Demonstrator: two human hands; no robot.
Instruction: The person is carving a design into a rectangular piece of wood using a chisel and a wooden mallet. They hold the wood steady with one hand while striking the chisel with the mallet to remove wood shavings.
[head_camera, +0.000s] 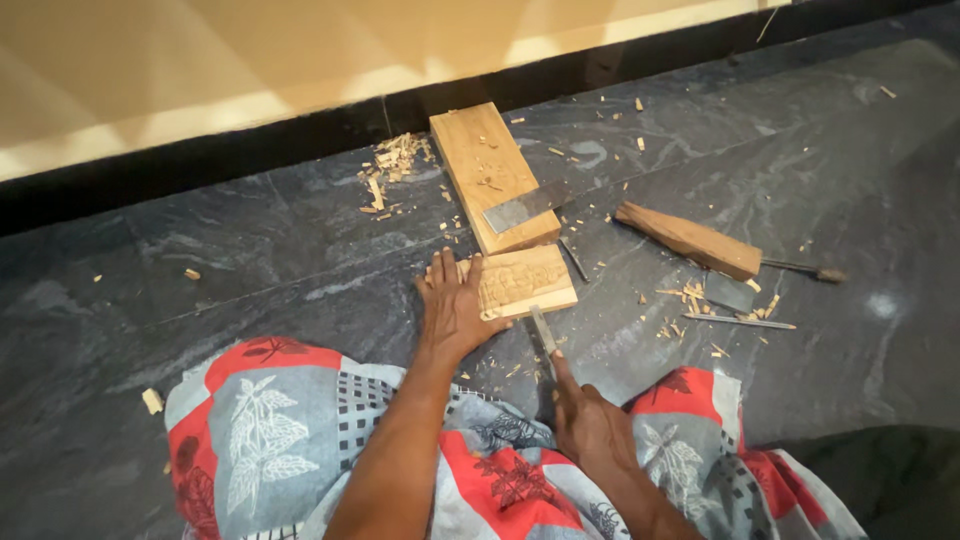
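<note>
Chisel (543, 332) in my right hand (590, 425), fist clenched round its handle, blade pointing away from me and touching the near right edge of the carved block (522, 280) on the floor (250, 270). My left hand (455, 310) lies flat, fingers spread, pinning the block's left end.

Both forearms reach forward from the lap, bare to the elbow. The left hand (455, 305) lies flat, palm down, fingers spread and pointing away from the body, wrist straight. The right hand (590, 425) sits nearer the body, curled into a closed grip, its index finger stretched forward, knuckles up, wrist slightly bent inward.
</note>
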